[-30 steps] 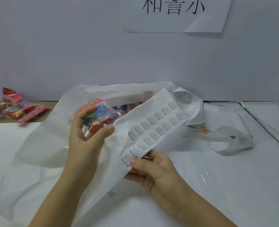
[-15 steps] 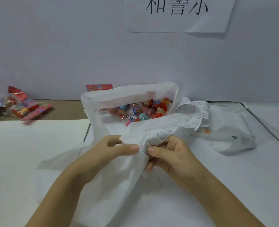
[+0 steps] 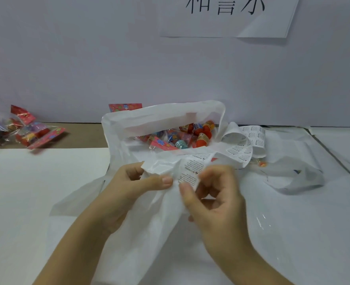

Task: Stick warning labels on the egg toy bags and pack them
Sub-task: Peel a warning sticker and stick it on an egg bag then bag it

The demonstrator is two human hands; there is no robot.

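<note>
Both forearms reach in from the near edge of the bench and converge toward its centre. Left hand (image 3: 133, 188): thumb extended to the right, fingers curled, pinching crumpled white material (image 3: 157, 166). Right hand (image 3: 217, 198): fingers curled, slightly blurred, thumb and forefinger nipping the end of the label strip (image 3: 192, 169). The two thumb tips lie just beside each other.

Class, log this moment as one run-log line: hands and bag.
left hand: pinches label strip | right hand: pinches its near edge | white bag: open, egg toy bags inside
</note>
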